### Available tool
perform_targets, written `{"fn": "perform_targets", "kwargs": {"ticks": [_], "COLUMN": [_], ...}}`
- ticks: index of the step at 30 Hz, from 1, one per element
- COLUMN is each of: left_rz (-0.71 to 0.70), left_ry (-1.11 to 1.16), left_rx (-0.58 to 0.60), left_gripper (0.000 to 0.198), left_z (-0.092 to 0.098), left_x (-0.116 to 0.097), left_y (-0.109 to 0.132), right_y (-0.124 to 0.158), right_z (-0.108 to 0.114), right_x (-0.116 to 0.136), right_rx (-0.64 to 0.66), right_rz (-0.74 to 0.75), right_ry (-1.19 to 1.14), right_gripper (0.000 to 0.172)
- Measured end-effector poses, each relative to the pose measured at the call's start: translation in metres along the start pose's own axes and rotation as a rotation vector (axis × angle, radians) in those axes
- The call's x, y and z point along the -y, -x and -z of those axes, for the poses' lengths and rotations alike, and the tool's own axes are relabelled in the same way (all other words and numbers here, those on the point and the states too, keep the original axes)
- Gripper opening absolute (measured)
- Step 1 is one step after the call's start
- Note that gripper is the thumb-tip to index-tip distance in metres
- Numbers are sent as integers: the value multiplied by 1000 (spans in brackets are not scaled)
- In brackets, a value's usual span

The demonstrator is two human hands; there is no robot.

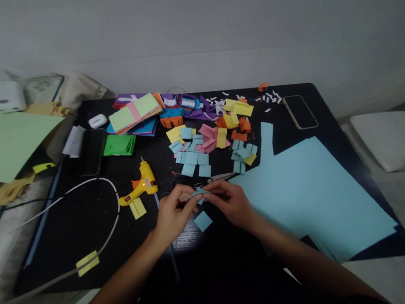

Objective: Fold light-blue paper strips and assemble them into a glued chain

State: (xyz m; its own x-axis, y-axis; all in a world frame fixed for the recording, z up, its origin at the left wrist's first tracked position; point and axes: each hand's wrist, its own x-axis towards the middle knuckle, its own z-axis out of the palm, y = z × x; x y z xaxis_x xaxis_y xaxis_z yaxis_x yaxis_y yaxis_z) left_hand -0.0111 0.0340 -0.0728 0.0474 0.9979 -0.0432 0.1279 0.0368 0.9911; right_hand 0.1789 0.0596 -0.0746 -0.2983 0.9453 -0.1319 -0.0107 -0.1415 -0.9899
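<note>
Over the near middle of the black table point(87, 220), my left hand point(174, 214) and my right hand point(229, 202) meet. Both pinch one small light-blue paper piece point(198, 194) between their fingertips. A loose light-blue square point(203, 220) lies on the table just below the hands. Scissors point(216, 178) lie right behind my right hand. A yellow glue gun point(140, 186) rests to the left of my left hand, its small light glowing orange.
A large light-blue sheet point(310, 194) covers the table's right half. Several blue, pink, yellow and orange paper squares point(202, 145) lie beyond the hands, with stacked coloured paper point(136, 113) behind. A phone point(300, 111) lies far right, a white cable point(110, 199) curves left.
</note>
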Motion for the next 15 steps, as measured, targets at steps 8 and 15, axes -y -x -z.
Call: {"fn": "perform_targets", "kwargs": {"ticks": [8, 15], "left_rz": [-215, -217], "left_ry": [-219, -221], "left_rx": [-79, -71], "left_gripper": [17, 17], "left_z": [3, 4], "left_x": [-6, -2], "left_y": [-5, -6], "right_y": [-3, 0], "right_z": [4, 1], "right_x": [0, -2], "right_rx": [11, 15], "right_rz": [37, 25], "right_ry": [71, 59], "right_gripper": [16, 20]}}
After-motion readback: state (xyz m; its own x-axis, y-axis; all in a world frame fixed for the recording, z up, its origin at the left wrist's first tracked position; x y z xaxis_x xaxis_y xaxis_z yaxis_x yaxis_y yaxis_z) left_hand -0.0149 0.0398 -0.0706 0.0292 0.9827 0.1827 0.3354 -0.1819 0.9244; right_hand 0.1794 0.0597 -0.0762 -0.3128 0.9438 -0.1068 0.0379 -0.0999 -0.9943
